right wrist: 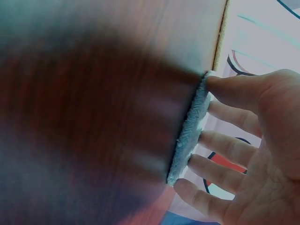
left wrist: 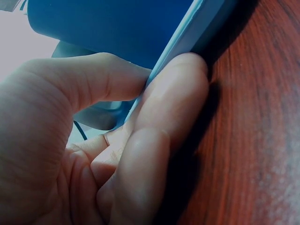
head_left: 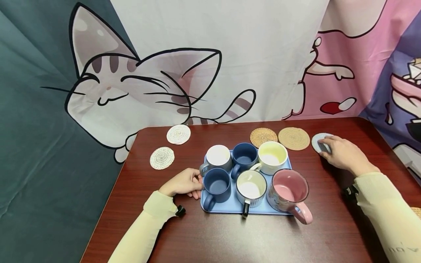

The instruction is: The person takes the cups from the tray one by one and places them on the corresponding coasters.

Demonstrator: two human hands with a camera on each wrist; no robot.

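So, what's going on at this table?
A person's left hand pinches the left edge of a blue tray holding six mugs. Their right hand touches a pale round coaster toward the far side of the table. Two tan coasters lie left of it; two white coasters lie farther left.

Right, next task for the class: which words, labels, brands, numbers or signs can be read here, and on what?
None can be read for certain.
Right sleeve: faint dark marks, perhaps letters, too small and blurred to read.
Pink mug: print on its side, too small to tell whether it includes lettering.
Cartoon cat backdrop: drawings only, no words visible.
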